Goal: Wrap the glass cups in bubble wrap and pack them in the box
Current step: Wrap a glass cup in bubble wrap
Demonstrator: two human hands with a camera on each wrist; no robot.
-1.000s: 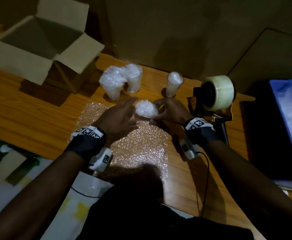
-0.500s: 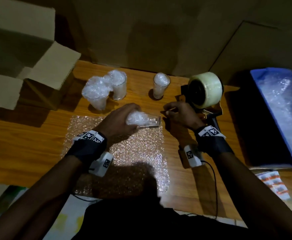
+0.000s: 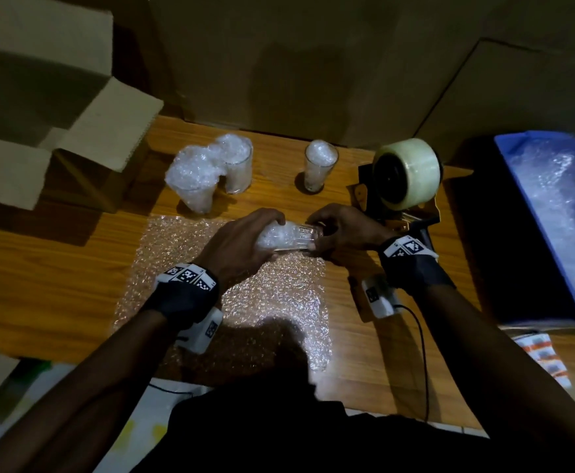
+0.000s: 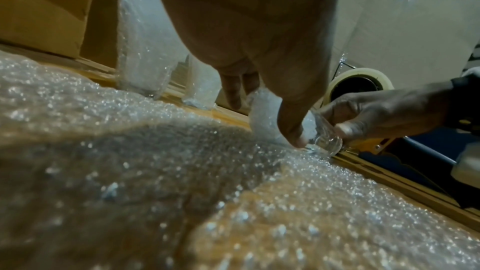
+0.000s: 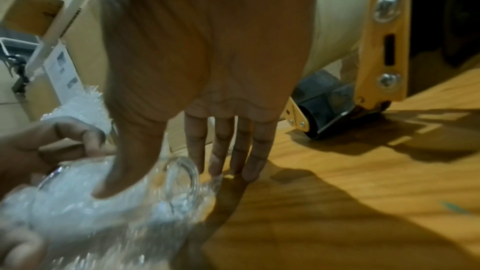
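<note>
The left hand (image 3: 241,244) and the right hand (image 3: 344,233) both hold one glass cup (image 3: 287,236) that lies on its side. The left hand's fingers curl over the open end, which is stuffed with white bubble wrap. The right hand grips the thick clear bottom with its thumb on the near side and its fingers on the far side. The cup is at the far edge of a flat bubble wrap sheet (image 3: 272,298), which is spread on the wooden table (image 3: 57,268). In the left wrist view the cup looks to be touching the sheet. Farther back on the table stand three more cups, all upright and filled with bubble wrap. Two cups (image 3: 211,175) stand close together on the left, and a single cup (image 3: 320,165) stands to the right of them. Just right of the hands is a tape dispenser (image 3: 405,175) with a big roll of clear tape. At the far left is the open cardboard box (image 3: 40,107) with its flaps out. At the far right is a blue bin (image 3: 559,216) with more bubble wrap inside.
</note>
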